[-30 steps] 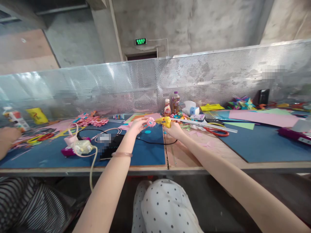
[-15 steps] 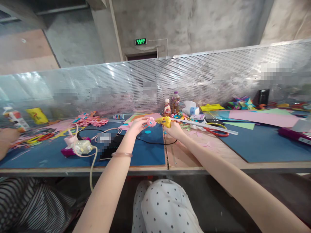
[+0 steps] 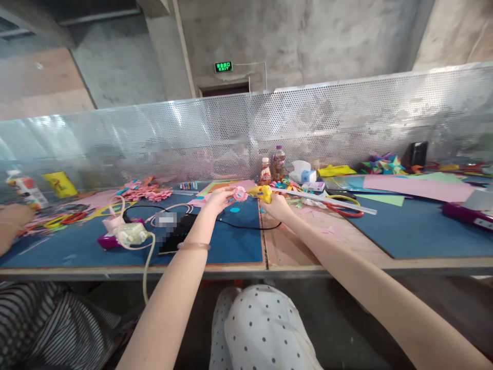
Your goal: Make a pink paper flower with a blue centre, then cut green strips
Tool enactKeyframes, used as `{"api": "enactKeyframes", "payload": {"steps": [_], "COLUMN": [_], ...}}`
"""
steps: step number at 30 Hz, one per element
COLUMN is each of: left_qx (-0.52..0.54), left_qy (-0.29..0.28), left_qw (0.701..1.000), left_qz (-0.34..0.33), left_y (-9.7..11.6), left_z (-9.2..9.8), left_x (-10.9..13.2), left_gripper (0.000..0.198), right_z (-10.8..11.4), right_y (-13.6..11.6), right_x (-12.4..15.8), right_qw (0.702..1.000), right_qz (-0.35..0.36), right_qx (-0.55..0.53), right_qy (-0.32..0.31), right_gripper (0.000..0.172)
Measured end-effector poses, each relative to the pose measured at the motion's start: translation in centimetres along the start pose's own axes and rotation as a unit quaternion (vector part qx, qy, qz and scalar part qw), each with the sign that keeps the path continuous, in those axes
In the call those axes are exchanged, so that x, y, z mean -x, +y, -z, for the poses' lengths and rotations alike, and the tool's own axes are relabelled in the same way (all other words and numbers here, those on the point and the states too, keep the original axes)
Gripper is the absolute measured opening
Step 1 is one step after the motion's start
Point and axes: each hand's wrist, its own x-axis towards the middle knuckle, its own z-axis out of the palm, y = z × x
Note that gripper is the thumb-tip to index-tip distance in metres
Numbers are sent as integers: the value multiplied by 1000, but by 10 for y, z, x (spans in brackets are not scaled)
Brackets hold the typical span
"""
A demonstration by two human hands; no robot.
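My left hand (image 3: 220,199) is closed on a pink paper flower (image 3: 240,193), held up over the blue mat. In my right hand (image 3: 278,206) is a yellow glue gun (image 3: 264,193), its nozzle pointing left at the flower. Whether the nozzle touches the paper I cannot tell. A long translucent glue stick (image 3: 339,202) juts out of the gun's back toward the right. Beneath the gun a black cord (image 3: 246,226) loops over the mat. A small blue paper disc (image 3: 234,209) lies near my left hand.
Two drink bottles (image 3: 279,162) stand behind my hands, near a tissue pack (image 3: 304,173). Red-handled scissors (image 3: 348,208) lie to the right. Pink paper flowers (image 3: 144,191) are heaped at the left, behind a power strip with plugs (image 3: 127,234). Another person's hand (image 3: 14,221) is at the far left.
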Motion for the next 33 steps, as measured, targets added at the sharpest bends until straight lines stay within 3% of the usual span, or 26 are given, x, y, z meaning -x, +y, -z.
{"api": "enactKeyframes", "payload": {"steps": [17, 24, 33], "left_qx": [-32, -77, -69], "left_qy": [23, 28, 23], "left_qw": [998, 993, 995], "left_qz": [40, 80, 64], "left_y": [-6, -11, -10], "left_z": [-6, -10, -9], "left_x": [0, 2, 6], "left_gripper": [20, 18, 19], "right_z": [8, 2, 8], "right_y": [-4, 3, 1], "right_x": [0, -2, -2], "right_qw": [996, 991, 984], "right_qz": [-48, -69, -81], "right_qx": [-66, -117, -134], "right_qy": [42, -18, -87], "right_gripper": [23, 26, 23]}}
